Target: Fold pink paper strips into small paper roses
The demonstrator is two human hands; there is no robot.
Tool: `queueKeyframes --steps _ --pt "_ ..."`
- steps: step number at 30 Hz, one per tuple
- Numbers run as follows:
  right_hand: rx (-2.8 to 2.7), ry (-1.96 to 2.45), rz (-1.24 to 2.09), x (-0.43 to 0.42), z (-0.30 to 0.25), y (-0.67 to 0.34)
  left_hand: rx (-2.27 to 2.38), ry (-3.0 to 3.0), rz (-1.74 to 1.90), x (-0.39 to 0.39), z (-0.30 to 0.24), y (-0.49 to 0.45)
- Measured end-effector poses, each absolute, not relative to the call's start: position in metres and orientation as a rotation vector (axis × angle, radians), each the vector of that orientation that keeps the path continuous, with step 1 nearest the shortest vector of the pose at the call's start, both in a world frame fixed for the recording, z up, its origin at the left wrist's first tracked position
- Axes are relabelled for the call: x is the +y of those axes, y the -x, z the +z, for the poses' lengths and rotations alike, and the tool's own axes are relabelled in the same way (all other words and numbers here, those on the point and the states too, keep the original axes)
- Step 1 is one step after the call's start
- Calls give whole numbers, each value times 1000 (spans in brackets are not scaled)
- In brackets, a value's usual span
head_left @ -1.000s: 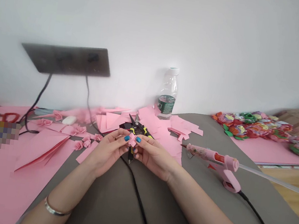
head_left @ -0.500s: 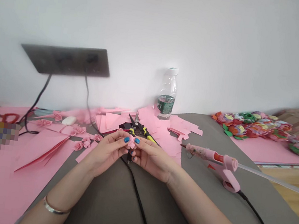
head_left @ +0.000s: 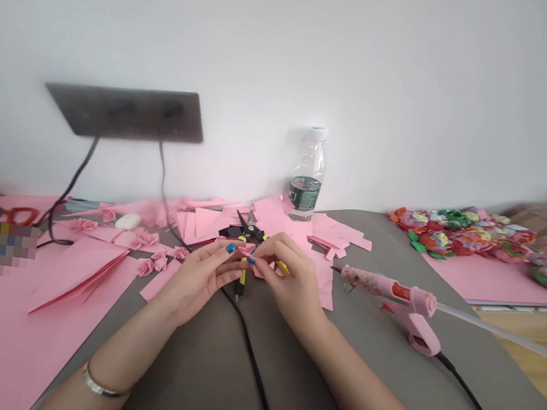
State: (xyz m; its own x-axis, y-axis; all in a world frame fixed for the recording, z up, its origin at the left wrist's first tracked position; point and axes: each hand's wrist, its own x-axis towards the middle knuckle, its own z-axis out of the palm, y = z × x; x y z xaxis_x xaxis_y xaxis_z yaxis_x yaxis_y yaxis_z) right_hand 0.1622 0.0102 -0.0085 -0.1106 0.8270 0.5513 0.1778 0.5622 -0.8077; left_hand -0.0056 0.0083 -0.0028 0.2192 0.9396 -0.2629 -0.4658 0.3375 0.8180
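Note:
Between my fingertips is a small folded pink paper flower (head_left: 246, 249), partly covered by the fingers. My left hand (head_left: 202, 276) pinches it from the left, blue-nailed thumb on top. From the right, my right hand (head_left: 294, 280) grips its edge between thumb and curled fingers. Just behind and below lie wire strippers (head_left: 250, 226) with black and yellow handles, partly hidden by my hands. Loose pink paper pieces (head_left: 205, 224) spread around them. Several finished pink paper flowers (head_left: 144, 266) rest to the left of my left hand.
A pink glue gun (head_left: 393, 289) with a clear glue stick stands at right, its cord trailing forward. A plastic bottle (head_left: 307, 176) stands by the wall. Colourful paper flowers (head_left: 471, 234) lie far right. A black cable (head_left: 253, 357) crosses the grey tabletop (head_left: 189, 382); red-handled scissors (head_left: 22, 216) lie left.
My right hand has turned over, its back now facing up and its knuckles raised, while still pinching the flower. The flower is tilted differently. My left hand stays nearly in place.

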Motion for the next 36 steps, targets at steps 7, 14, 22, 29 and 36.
queueKeyframes --steps 7,14,22,29,36 --pt "-1737 841 550 11 -9 -163 844 -680 1100 9 -1 5" --pt "-1503 894 911 11 -10 -164 845 -762 1144 9 -4 6" --pt "-1629 886 840 13 -7 -165 898 -813 1103 9 -5 5" --pt "-1687 919 749 12 -8 -163 888 -885 1143 4 -2 2" --pt "-1511 924 918 13 -9 -160 925 -785 1138 9 -3 3"
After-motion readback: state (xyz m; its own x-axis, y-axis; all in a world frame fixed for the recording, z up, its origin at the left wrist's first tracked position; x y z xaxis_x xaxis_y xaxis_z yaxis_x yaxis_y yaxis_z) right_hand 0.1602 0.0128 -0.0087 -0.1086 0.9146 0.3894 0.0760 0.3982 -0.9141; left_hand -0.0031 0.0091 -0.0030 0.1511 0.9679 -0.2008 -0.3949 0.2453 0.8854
